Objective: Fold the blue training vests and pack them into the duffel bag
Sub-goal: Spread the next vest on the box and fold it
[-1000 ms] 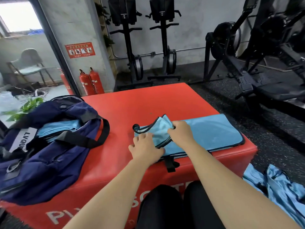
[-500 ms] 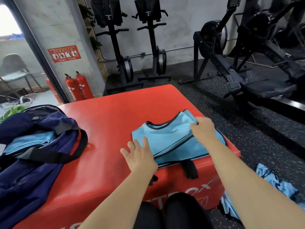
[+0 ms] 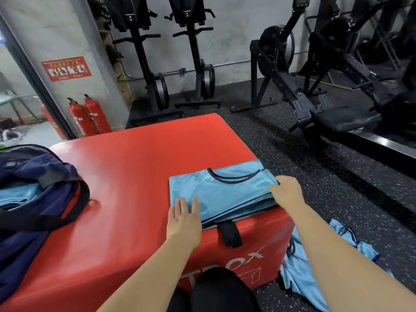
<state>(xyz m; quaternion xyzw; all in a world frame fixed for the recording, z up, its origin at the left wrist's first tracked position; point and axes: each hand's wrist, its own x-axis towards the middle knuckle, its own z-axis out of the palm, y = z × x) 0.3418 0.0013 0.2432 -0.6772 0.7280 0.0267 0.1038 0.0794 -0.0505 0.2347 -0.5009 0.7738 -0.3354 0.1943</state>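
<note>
red box (image 3: 135, 176) — speckled gym floor (image 3: 319, 176) | left grip (image 3: 184, 219) flat on vest (image 3: 225, 190) | right grip (image 3: 287, 192) pinching vest edge

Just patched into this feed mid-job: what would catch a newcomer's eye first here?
A big red box fills the middle, a folded blue vest at its near right corner, the left hand flat on it, the right hand gripping its right edge. An open navy duffel bag with blue cloth inside sits at the left; more blue vests lie crumpled on the floor, right.
</note>
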